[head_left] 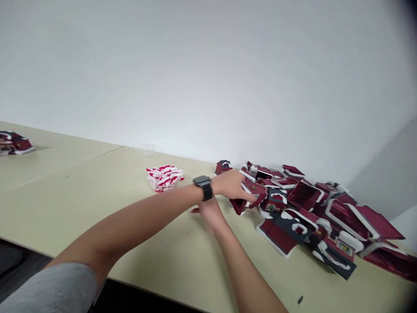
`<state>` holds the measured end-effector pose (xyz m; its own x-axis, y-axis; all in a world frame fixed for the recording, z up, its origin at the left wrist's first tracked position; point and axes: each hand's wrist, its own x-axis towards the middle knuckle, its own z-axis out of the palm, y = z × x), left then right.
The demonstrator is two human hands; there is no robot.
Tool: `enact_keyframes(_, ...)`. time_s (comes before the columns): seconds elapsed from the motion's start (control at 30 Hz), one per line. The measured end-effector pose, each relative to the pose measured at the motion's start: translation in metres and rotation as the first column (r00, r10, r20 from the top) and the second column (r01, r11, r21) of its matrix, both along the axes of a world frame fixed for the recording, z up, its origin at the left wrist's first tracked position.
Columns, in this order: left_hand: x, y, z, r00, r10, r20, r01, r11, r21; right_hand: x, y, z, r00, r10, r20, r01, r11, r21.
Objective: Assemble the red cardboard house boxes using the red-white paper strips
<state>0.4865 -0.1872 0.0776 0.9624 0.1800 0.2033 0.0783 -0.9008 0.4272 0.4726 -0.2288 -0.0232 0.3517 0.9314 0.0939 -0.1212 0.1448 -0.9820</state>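
Observation:
My left hand (pixel 232 184), with a black watch on its wrist, reaches across to the right. Its fingers close on a small dark red toy house (pixel 256 191) at the near left edge of a heap of such houses. Beneath that wrist crosses my right hand (pixel 209 214), coming from the lower right. One of its digits sticks out to the left; the other fingers are hidden behind the left wrist, so its grip cannot be made out. A bundle of red-and-white striped pieces (pixel 164 178) lies on the table, left of both hands.
More red houses with dark roofs and white trim (pixel 276 201) spread along the right. Another red house (pixel 19 143) stands at the far left. Clear plastic (pixel 149 150) lies by the wall (pixel 195 78). A small dark piece (pixel 300 300) is near the front of the table (pixel 81 191).

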Motion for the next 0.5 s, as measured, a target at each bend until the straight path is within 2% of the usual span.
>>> enact_keyframes(0.03, -0.009, 0.007, 0.003, 0.998, 0.006, 0.066, 0.003, 0.991, -0.131, -0.001, 0.001, 0.001, 1.000, 0.006, -0.024, -0.006, 1.000, -0.019)
enact_keyframes(0.07, -0.019, 0.015, 0.006, 0.990, 0.027, 0.135, 0.014, 0.955, -0.295, -0.002, 0.002, 0.001, 0.998, 0.012, -0.055, -0.013, 0.999, -0.031)
enact_keyframes(0.1, -0.029, 0.023, 0.006, 0.979, 0.063, 0.195, 0.038, 0.881, -0.472, -0.002, 0.002, 0.002, 0.996, 0.016, -0.092, -0.019, 0.999, -0.033)
enact_keyframes(0.13, -0.039, 0.031, 0.005, 0.966, 0.106, 0.237, 0.071, 0.770, -0.634, -0.001, 0.003, 0.002, 0.991, 0.017, -0.133, -0.020, 0.999, -0.027)
enact_keyframes(0.2, -0.061, 0.046, -0.001, 0.944, 0.202, 0.261, 0.137, 0.482, -0.866, 0.003, 0.004, 0.001, 0.976, 0.003, -0.219, -0.006, 1.000, -0.012)
enact_keyframes(0.23, -0.071, 0.052, -0.006, 0.937, 0.246, 0.249, 0.155, 0.346, -0.925, 0.007, 0.004, 0.001, 0.967, -0.014, -0.255, 0.013, 1.000, -0.007)
enact_keyframes(0.27, -0.081, 0.058, -0.012, 0.932, 0.280, 0.229, 0.164, 0.239, -0.957, 0.011, 0.004, 0.002, 0.955, -0.040, -0.295, 0.043, 0.999, 0.003)
enact_keyframes(0.3, -0.091, 0.063, -0.019, 0.931, 0.301, 0.208, 0.165, 0.162, -0.973, 0.014, 0.003, 0.004, 0.939, -0.066, -0.338, 0.079, 0.997, 0.026)
enact_keyframes(0.33, -0.099, 0.066, -0.027, 0.932, 0.310, 0.188, 0.162, 0.108, -0.981, 0.018, 0.002, 0.006, 0.920, -0.083, -0.383, 0.115, 0.992, 0.059)
enact_keyframes(0.4, -0.111, 0.069, -0.043, 0.940, 0.303, 0.158, 0.150, 0.049, -0.987, 0.021, -0.002, 0.013, 0.877, -0.061, -0.476, 0.156, 0.974, 0.162)
enact_keyframes(0.47, -0.117, 0.067, -0.057, 0.958, 0.261, 0.119, 0.113, 0.040, -0.993, 0.020, -0.008, 0.021, 0.860, 0.010, -0.510, 0.133, 0.961, 0.243)
enact_keyframes(0.5, -0.119, 0.064, -0.062, 0.969, 0.228, 0.097, 0.087, 0.057, -0.995, 0.018, -0.010, 0.024, 0.856, 0.031, -0.515, 0.122, 0.957, 0.262)
